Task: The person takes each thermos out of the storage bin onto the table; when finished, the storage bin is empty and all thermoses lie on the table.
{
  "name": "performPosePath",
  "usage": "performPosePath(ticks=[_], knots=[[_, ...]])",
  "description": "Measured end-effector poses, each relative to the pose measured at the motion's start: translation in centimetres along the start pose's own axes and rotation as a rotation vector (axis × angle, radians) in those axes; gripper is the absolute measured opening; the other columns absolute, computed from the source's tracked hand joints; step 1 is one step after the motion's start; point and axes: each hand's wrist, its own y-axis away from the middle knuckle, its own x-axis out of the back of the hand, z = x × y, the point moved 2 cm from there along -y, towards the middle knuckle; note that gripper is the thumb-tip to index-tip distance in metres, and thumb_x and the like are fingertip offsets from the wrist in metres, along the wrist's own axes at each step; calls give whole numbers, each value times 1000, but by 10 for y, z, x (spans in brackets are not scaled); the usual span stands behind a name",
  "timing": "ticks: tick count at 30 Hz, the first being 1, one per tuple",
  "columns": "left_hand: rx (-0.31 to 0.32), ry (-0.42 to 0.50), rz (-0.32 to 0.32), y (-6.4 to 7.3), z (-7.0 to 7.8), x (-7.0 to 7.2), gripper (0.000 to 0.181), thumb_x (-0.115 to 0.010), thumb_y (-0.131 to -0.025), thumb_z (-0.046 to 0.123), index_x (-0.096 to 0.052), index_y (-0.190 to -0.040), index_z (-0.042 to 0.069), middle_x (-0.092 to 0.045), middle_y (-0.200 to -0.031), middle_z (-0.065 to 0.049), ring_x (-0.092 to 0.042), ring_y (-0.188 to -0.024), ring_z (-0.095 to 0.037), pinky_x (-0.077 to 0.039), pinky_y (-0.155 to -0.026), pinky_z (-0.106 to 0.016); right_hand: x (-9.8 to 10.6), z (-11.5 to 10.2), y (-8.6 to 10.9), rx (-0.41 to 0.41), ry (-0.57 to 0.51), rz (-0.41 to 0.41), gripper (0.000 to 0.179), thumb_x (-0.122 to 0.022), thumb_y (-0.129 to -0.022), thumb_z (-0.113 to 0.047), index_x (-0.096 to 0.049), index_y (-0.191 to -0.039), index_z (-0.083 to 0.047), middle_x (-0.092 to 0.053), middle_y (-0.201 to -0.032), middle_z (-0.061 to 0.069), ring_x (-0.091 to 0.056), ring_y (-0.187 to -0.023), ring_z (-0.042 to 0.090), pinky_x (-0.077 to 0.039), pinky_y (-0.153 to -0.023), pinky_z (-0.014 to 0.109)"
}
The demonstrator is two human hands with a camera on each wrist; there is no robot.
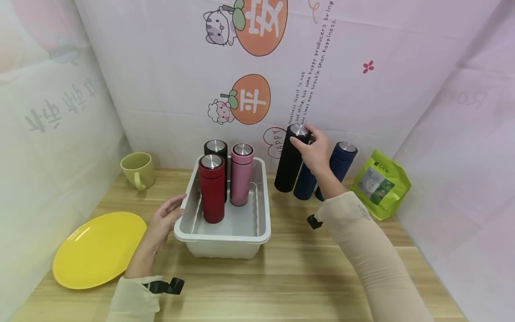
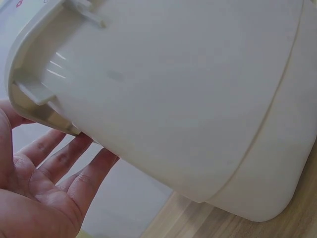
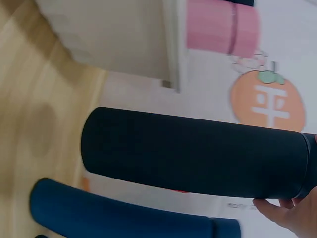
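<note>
My two bare hands are well apart over a light wood-grain bench. My right hand is clamped round the top of a tall matte black cylindrical bottle with a silver-centred lid, thumb on one side, fingers on the other. This bottle is near the bench's back edge, to the right of a rectangular off-white plastic tub, and its base seems to hang clear of the wood. Its long axis is close to vertical, lid up, base down; a grip at the lid end probably helps it hang straight.

My left hand rests against the tub's left side, fingers loosely extended at the rim, presumably to steady it.

Inside the tub, a red cylindrical bottle stands by the left wall, a second black bottle behind it and a pink cylindrical bottle to the right, all lids up.

Two dark blue cylindrical bottles, partly hidden by my right arm, are near the bench's back edge. A bright green pouch sits towards the back right corner, an olive-green mug in the back left corner, and a glossy yellow plate by the left edge.
</note>
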Motion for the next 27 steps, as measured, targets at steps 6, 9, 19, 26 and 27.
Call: performPosePath(ticks=[6,9,19,26,27], knots=[[-2,5,-3,0,0,0,50,-51,-98,3,-35,-143,-12,-36,-145,-27,-55,-109,-6,-52,-82,-27,-12,18,1,6,90,15,65,-75,-87,-30,-50,-143,-8,-48,-135,15,-48,-118,31,-42,-97,42],[-3,3,-6,-1,0,0,49,-50,-99,3,-34,-143,-12,-35,-145,-28,-55,-109,-6,-52,-82,-26,-17,28,1,-5,114,15,65,-74,-87,-31,-50,-143,-9,-49,-135,15,-47,-119,31,-41,-98,42],[16,-4,-6,0,0,0,49,-50,-98,3,-34,-143,-11,-35,-146,-28,-56,-107,-5,-52,-83,-27,-30,48,2,-19,120,13,65,-73,-89,-27,-47,-144,-5,-45,-140,17,-45,-125,32,-40,-102,40],[10,-2,1,1,-1,0,49,-50,-98,2,-34,-143,-11,-35,-146,-29,-55,-106,-4,-51,-83,-26,-37,53,2,-5,120,28,64,-73,-89,-27,-48,-143,-4,-46,-139,17,-46,-125,31,-39,-103,39],[9,-1,2,1,-1,0,49,-50,-98,2,-34,-143,-11,-35,-146,-29,-55,-106,-4,-51,-82,-26,-37,53,2,-8,121,27,64,-73,-89,-27,-47,-143,-5,-46,-139,17,-46,-125,31,-39,-103,40]])
